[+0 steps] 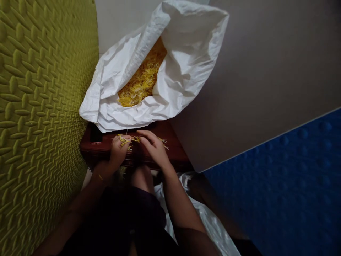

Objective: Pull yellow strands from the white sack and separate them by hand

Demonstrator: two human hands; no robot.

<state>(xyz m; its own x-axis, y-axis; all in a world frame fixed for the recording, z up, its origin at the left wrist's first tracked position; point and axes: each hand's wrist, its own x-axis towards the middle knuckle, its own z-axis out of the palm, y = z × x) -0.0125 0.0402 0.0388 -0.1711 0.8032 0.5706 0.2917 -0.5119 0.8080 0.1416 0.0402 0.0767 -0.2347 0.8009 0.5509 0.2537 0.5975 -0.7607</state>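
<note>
My left hand (119, 151) is closed on a small bunch of thin yellow strands (124, 139) with whitish ends. My right hand (155, 147) is just to its right, thumb and forefinger pinched at the other end of the strands. More strand tips (164, 143) stick out beyond its far side. Both hands are over a dark red surface (174, 145). Just beyond them, a white woven sack (186, 85) lies with its mouth wide, and a heap of similar yellow strands (141, 83) shows inside.
A yellow textured mat (48, 106) rises along the left. To the right are a grey-brown panel (261, 71) and a blue textured surface (279, 192). A small black object (96, 134) sits at the red surface's left end. Whitish plastic sheeting (207, 217) lies below my right arm.
</note>
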